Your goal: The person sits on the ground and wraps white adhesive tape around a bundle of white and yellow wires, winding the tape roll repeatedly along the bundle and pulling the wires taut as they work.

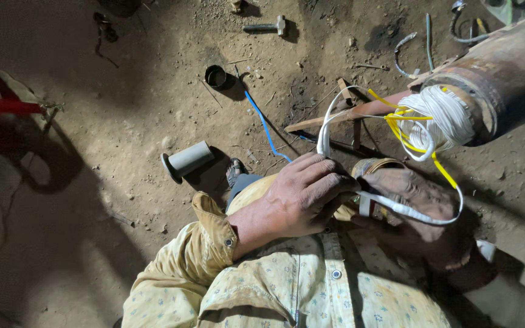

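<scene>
Gripping white sleeved wire (396, 208) (both hands: left (302, 194), right (417, 209)) beside rusty pipe (505, 67).

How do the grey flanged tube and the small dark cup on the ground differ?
The grey flanged tube lies on its side; the small dark cup stands upright, open end up. The tube is longer and pale grey with a flared end; the cup is short and black. Both are round, rest on the dirt floor and are untouched.
</scene>
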The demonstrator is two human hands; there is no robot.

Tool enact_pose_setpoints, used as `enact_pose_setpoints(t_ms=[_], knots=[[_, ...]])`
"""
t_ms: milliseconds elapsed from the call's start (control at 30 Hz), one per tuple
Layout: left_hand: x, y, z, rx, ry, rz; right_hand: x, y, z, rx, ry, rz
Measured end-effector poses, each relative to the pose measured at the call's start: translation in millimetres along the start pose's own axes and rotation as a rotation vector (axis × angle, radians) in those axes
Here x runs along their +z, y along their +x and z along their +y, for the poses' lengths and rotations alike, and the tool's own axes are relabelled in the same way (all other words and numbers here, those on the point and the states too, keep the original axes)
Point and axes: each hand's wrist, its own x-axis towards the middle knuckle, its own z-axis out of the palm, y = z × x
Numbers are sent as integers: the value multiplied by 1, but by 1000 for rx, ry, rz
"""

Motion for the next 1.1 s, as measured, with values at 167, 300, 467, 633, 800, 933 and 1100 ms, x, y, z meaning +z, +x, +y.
enact_pose_setpoints(t_ms=[167,300,467,633,800,933,1100], knots=[[-6,3,2,63,-7,-29,15,-49,0,247,161,33],[-6,2,4,0,26,-18,37,-77,0,440,598,104],[-1,2,9,34,21,-91,61,-48,-6,578,321,395],[2,0,8,36,24,-144,55,0,-12,383,604,523],[2,-4,2,2,58,-81,25,2,4,96,412,196],[1,-5,0,11,51,-55,19,0,10,23,85,192],[1,-4,-1,-11,78,-38,16,7,9,-15,35,133]])
